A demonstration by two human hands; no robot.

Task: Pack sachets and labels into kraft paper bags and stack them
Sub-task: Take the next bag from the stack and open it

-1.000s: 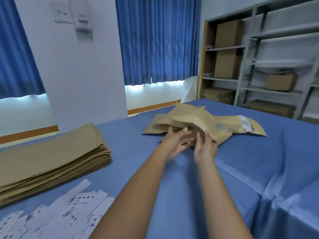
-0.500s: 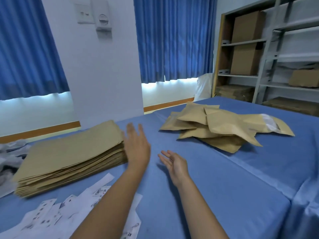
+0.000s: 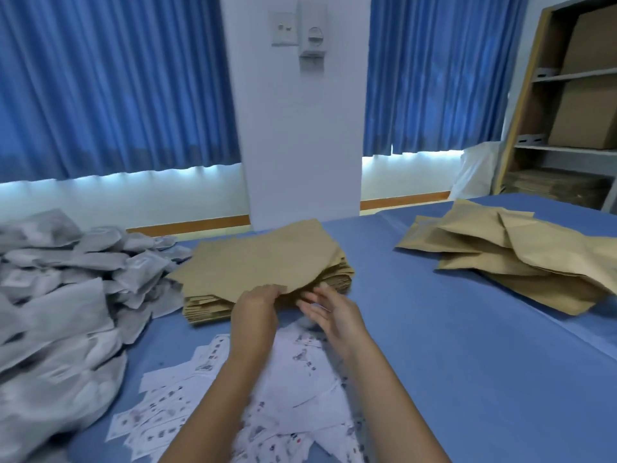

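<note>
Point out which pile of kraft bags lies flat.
The middle stack, whose near edge the left hand grips: its bags are thin and lie flat in a fairly even stack. The right pile is puffed and loosely heaped.

Sachets (image 3: 70,289) left of bags (image 3: 263,259), perhaps touching

- Bare blue desk (image 3: 434,345) lies open between the stack of flat kraft bags (image 3: 263,259) and the heap of packed bags (image 3: 514,259); a hand could pass there.
- The pile of grey sachets (image 3: 66,295) fills the left side, just beside the stack.
- Loose labels (image 3: 293,389) cover the desk in front of the stack.
</note>
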